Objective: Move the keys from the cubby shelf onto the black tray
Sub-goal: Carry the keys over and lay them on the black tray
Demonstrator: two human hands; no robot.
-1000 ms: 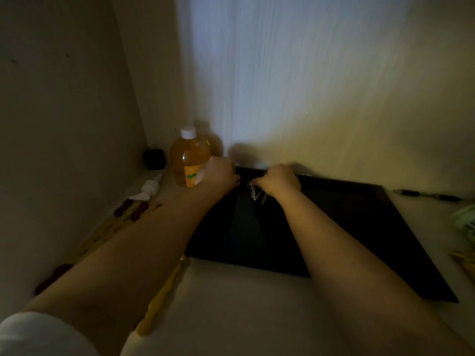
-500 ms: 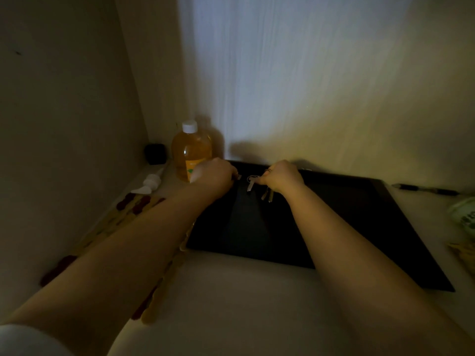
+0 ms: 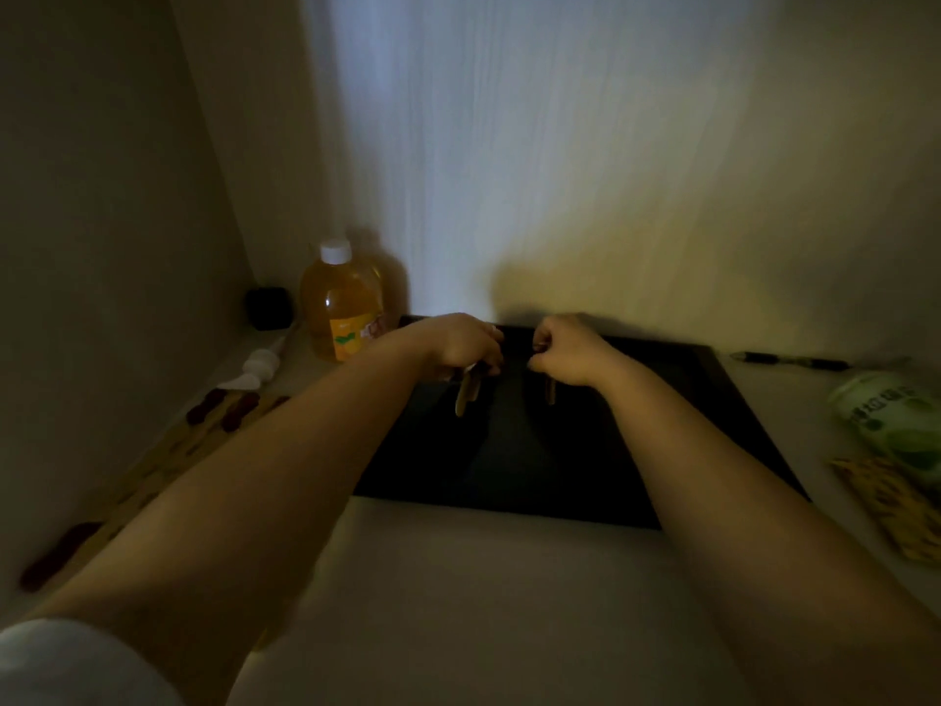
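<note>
A black tray (image 3: pixel 514 461) lies flat against the back wall in dim light. Both my hands hover over its far part. My left hand (image 3: pixel 461 343) is closed, and a pale key (image 3: pixel 466 392) hangs down from its fingers. My right hand (image 3: pixel 570 349) is closed too, with a darker key (image 3: pixel 551 392) dangling below it. The two hands are a short gap apart. How the keys join, and any ring between them, is hidden by the fingers and the gloom.
An orange-liquid bottle (image 3: pixel 342 303) with a white cap stands left of the tray, a small black object (image 3: pixel 269 307) and a white pump head (image 3: pixel 259 366) beside it. A pen (image 3: pixel 789 360), a green packet (image 3: pixel 886 420) and a patterned item (image 3: pixel 886 507) lie on the right.
My hands were close together on one bunch of keys; now they have drawn apart sideways, each with a key hanging under it.
</note>
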